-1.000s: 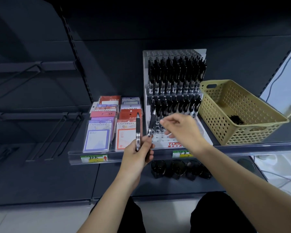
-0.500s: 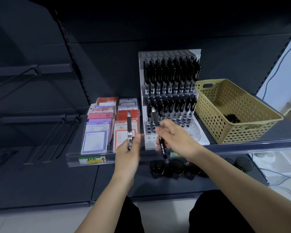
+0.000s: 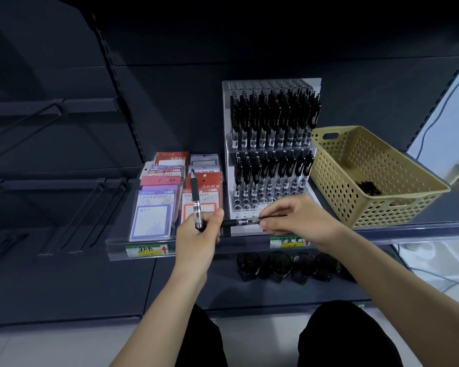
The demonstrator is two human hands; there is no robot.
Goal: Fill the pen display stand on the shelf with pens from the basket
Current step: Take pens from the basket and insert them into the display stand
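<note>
The left hand (image 3: 196, 234) grips one upright pen (image 3: 196, 200); the right hand (image 3: 300, 221) pinches a second pen (image 3: 240, 222) lying sideways before the pen display stand (image 3: 272, 160). The basket (image 3: 376, 176) sits just right of it on the shelf (image 3: 421, 229).

Shelf (image 3: 421, 215): stand (image 3: 272, 165), basket (image 3: 376, 176) (notepads (image 3: 154, 213) left)

Dim overall, dark shelving (image 3: 64, 75) top & left, daylight from right edge, glare on shelf rail (image 3: 421, 230), wide-angle bend at edges, hands slightly soft.
</note>
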